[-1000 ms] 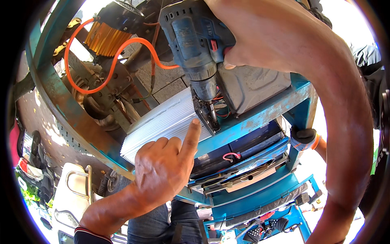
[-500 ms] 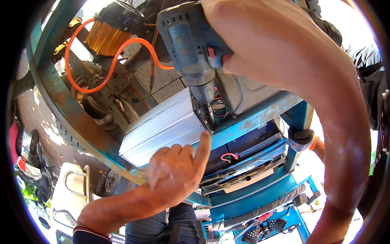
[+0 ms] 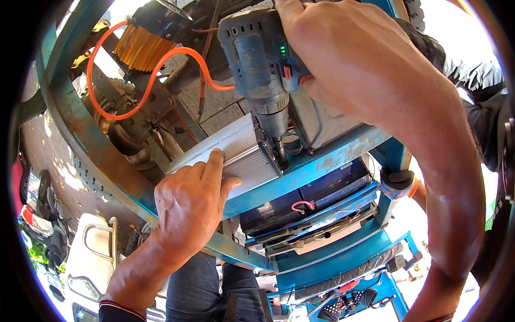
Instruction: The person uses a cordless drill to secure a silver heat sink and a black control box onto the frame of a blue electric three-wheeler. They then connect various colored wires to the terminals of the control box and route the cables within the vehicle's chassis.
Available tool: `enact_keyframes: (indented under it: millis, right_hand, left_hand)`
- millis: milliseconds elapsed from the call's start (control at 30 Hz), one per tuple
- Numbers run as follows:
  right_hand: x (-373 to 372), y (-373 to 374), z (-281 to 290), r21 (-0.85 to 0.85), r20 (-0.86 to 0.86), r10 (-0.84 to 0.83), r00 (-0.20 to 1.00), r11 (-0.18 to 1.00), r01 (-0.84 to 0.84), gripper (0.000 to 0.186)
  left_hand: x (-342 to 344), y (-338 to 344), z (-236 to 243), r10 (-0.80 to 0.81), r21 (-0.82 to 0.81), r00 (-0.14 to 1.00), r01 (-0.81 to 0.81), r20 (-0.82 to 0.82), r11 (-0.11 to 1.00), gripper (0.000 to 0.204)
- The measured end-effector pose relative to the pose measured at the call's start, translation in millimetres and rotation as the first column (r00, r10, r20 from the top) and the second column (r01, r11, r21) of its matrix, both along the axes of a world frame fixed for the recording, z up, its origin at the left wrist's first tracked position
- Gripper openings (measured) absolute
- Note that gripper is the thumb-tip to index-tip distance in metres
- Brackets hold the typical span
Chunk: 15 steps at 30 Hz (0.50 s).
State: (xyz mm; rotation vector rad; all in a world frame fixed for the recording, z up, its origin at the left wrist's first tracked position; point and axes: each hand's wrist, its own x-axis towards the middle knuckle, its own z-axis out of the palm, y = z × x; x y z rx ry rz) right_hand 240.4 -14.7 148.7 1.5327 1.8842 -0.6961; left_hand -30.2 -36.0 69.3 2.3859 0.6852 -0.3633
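Note:
My right hand (image 3: 327, 48) holds a dark cordless drill (image 3: 249, 64) with a red switch and lit green indicators. Its chuck points down at a metal fitting in a black bracket (image 3: 268, 150) on the end of a ribbed aluminium box (image 3: 238, 137). My left hand (image 3: 190, 201) grips that box, its fingers bent over the ribs and the thumb on the near side. Thin wires lie beside the bracket. The box sits along a scuffed blue steel frame (image 3: 332, 150), next to a grey moulded panel (image 3: 322, 126).
An orange cable (image 3: 177, 53) loops from a motor (image 3: 145, 48) with orange fins. Dark batteries (image 3: 332, 182) sit below the rail. Another person's gloved hand (image 3: 399, 182) is at the right post. A cream seat (image 3: 88, 247) stands lower left, more blue frames (image 3: 300, 273) at the bottom.
My left hand has moved left, from pointing near the bracket to gripping the aluminium box. The drill has shifted slightly right, and its green indicators now show.

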Motion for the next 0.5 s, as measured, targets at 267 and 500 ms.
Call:
enact_keyframes:
  millis: [267, 500]
  right_hand:
    - [14.3, -13.3, -28.4, 0.224, -0.251, -0.012, 0.968, 0.972, 0.070, 0.064]
    - [6.8, -4.8, 14.3, 0.049, -0.170, -0.011, 0.985, 0.999, 0.019, 0.063]
  left_hand:
    - [1.9, 1.2, 2.5, -0.013, -0.007, 1.000, 0.013, -0.013, 1.000, 0.052]
    - [0.3, 0.4, 1.0, 0.013, -0.015, 1.000, -0.013, 0.000, 1.000, 0.050]
